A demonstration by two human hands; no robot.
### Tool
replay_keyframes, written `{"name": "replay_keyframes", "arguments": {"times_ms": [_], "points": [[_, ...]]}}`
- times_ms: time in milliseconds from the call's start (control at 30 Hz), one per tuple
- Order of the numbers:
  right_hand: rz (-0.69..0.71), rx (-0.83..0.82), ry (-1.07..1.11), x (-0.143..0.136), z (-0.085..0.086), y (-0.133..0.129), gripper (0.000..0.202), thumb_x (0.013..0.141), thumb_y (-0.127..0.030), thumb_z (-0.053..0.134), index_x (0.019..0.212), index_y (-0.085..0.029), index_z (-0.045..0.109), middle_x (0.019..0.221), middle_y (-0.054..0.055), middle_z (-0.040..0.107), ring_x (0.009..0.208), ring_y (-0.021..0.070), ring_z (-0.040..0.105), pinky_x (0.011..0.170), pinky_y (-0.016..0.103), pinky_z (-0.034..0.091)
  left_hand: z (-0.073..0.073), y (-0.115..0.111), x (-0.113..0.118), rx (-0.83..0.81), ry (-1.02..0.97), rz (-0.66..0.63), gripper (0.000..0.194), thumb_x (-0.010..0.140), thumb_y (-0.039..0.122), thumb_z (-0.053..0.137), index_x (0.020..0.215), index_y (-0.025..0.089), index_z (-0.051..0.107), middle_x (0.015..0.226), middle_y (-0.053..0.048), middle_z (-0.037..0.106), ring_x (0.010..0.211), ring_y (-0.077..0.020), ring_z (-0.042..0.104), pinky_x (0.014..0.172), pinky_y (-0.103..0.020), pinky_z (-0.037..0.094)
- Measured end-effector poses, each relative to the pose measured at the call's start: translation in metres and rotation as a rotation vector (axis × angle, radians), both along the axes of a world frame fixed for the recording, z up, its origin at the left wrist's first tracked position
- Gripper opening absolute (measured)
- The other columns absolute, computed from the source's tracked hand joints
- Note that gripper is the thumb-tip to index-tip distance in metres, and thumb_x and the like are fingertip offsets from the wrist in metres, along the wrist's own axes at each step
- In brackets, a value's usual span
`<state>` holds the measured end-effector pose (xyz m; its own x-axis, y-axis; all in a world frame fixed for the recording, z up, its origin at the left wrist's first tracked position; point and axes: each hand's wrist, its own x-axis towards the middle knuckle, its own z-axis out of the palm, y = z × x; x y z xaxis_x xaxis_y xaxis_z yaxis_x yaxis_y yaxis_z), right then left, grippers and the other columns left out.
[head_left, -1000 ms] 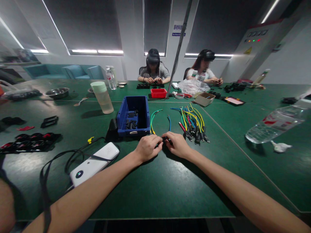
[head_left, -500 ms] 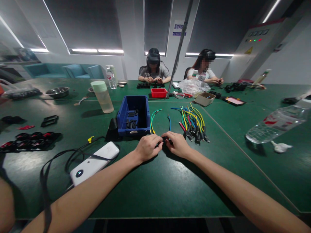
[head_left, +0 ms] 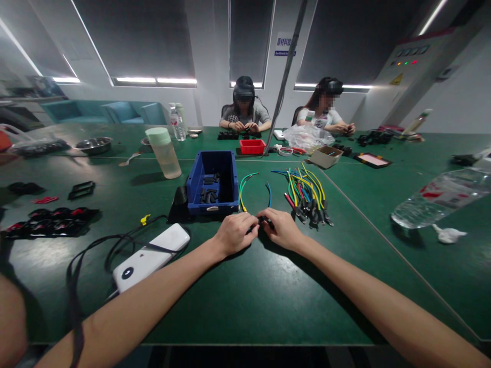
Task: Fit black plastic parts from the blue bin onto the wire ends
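Observation:
My left hand (head_left: 237,232) and my right hand (head_left: 283,230) almost meet over the green table, fingertips curled inward. A small black piece (head_left: 264,220) shows at the fingers of my right hand; its kind is too small to tell. Whatever my left fingers pinch is hidden. A short blue wire (head_left: 269,194) rises just beyond my right hand, its lower end out of sight behind the fingers. Green wires (head_left: 241,190) curve beyond my left hand. Right of them lies a bundle of coloured wires (head_left: 307,191) with black sleeves and metal lugs. A blue bin (head_left: 213,208) holds short black sleeves.
A white device (head_left: 153,258) with a black strap lies beside my left forearm. Behind it stands a green-lidded bottle (head_left: 164,156). Black trays (head_left: 53,222) lie at far left, a water bottle (head_left: 441,197) on the right. Two people (head_left: 245,110) work across the table near a red tray (head_left: 252,147).
The whole view has shifted slightly to the right. Both hands keep nearly the same pose, fingertips close together.

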<state>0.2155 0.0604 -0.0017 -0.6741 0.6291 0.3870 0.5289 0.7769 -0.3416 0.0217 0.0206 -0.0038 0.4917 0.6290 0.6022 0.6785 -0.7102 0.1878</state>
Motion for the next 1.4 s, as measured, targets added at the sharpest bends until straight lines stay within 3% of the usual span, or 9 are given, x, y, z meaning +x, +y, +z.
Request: {"name": "replay_keyframes", "arguments": {"times_ms": [1400], "points": [[-0.002,-0.007,0.027,-0.0003,0.0005,0.0003,0.028,0.079,-0.008,0.046,0.102,-0.018,0.058,0.092,0.007,0.066,0.081,0.0183,0.061,0.071,0.027,0.044,0.0009,-0.0005,0.0002,-0.011,-0.035,-0.009,0.009,0.088,0.019,0.047,0.085,0.017,0.055,0.078,-0.003,0.063,0.071,-0.0152,0.059,0.068,-0.028,0.047]]}}
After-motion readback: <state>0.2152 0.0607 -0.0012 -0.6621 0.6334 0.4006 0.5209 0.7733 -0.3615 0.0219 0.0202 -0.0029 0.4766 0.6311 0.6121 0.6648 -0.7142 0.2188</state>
